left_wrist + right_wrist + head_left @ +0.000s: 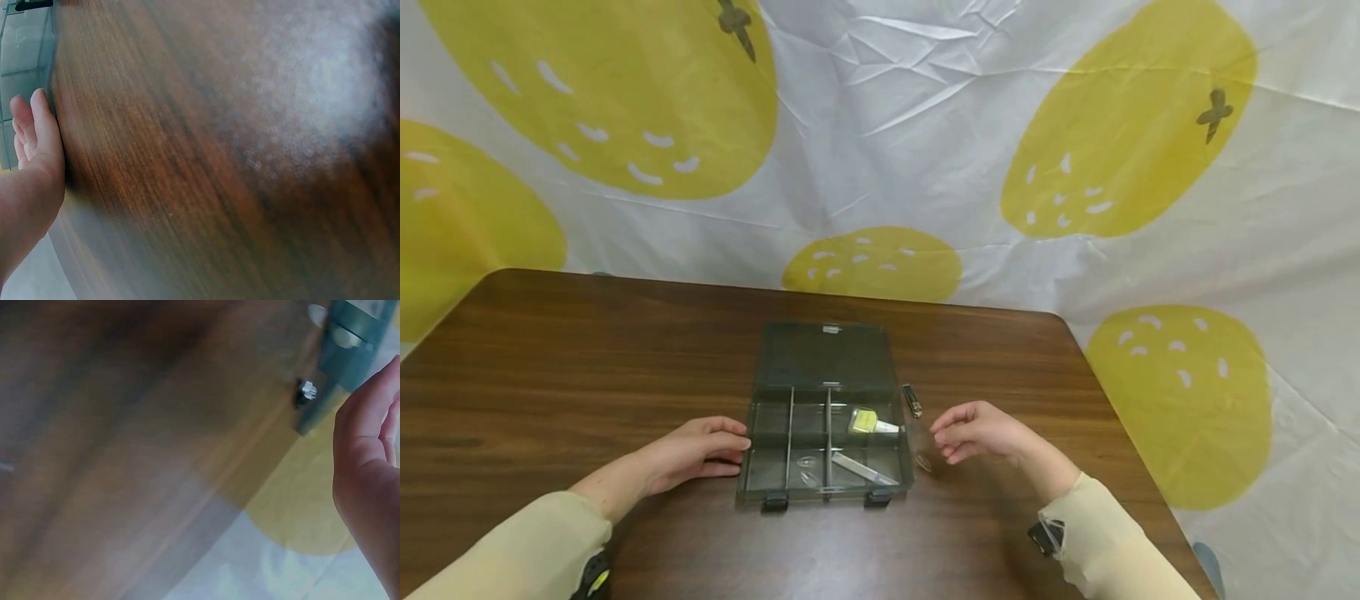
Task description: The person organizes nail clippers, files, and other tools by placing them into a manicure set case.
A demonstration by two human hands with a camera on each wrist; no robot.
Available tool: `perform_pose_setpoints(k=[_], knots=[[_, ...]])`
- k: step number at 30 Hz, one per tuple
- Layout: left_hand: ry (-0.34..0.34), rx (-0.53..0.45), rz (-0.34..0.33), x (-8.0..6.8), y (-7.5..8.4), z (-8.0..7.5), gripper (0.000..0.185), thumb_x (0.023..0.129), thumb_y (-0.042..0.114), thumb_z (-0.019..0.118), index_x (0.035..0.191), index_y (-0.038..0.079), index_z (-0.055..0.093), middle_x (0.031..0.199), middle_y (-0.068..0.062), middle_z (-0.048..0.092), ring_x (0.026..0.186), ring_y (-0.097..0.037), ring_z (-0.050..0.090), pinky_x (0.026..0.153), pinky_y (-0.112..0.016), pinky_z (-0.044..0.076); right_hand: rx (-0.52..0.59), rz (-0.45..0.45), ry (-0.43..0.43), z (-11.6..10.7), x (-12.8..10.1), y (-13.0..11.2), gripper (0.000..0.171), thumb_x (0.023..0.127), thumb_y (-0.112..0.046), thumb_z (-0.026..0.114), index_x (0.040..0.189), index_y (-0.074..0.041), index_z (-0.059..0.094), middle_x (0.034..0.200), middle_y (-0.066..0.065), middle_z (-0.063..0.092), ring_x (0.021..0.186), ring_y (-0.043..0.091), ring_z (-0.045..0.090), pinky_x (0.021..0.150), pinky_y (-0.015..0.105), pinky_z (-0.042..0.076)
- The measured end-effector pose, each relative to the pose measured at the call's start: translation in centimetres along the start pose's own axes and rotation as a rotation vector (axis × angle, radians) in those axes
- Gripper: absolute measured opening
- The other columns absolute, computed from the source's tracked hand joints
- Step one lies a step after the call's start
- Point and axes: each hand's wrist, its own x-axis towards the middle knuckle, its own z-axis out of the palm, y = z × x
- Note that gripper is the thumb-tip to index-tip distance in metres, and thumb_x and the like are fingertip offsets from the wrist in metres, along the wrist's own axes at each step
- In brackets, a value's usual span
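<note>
A smoky clear compartment box (772, 472) lies on the table with its lid (820, 357) folded back. At its left side my left hand (700, 450) rests with fingertips against the wall. My right hand (973, 432) hovers beside the box's right side, fingers loosely bent, nothing visible in them. A small clear oval piece (922, 462) lies on the table between it and the box. Near it are the nail clippers (912, 401). Inside the box are a small yellow-green bottle with a white cap (865, 420), a pale flat strip (862, 469) and two clear oval pieces (807, 462).
The brown wooden table (587, 358) has its far edge against a white curtain (887, 167) with yellow fruit prints. Two dark latches (775, 502) stick out from the box's front. Thin dividers (828, 417) split the box into several compartments.
</note>
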Motion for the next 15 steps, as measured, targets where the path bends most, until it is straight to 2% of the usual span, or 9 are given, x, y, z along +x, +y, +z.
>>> perform_pose_setpoints(k=[4,9,15], knots=[[0.0,0.005,-0.002,-0.1,0.1,0.0,0.047,0.09,0.015,0.056,0.124,-0.011,0.036,0.098,-0.003,0.053,0.089,-0.013,0.055,0.085,-0.032,0.054,-0.017,0.053,0.061,0.3,-0.1,1.4,0.039,0.085,-0.01,0.065,0.108,0.018,0.053,0.075,-0.003,0.063,0.065,0.006,0.062,0.064,0.022,0.056],[0.0,0.0,-0.003,-0.1,0.1,0.1,0.048,0.09,0.015,0.056,0.124,-0.011,0.036,0.098,-0.003,0.053,0.089,-0.013,0.055,0.086,-0.032,0.054,-0.091,0.074,0.134,1.1,0.1,2.2,0.029,0.087,-0.007,0.062,0.104,0.016,0.057,0.072,-0.002,0.061,0.062,0.007,0.059,0.062,0.022,0.056],[-0.005,-0.001,0.0,-0.1,0.1,0.0,0.049,0.09,0.015,0.056,0.125,-0.012,0.035,0.099,-0.003,0.053,0.089,-0.013,0.054,0.086,-0.032,0.054,-0.164,0.079,0.207,2.1,0.7,2.3,0.026,0.083,-0.005,0.065,0.098,0.016,0.061,0.066,-0.003,0.061,0.057,0.007,0.057,0.056,0.023,0.055]])
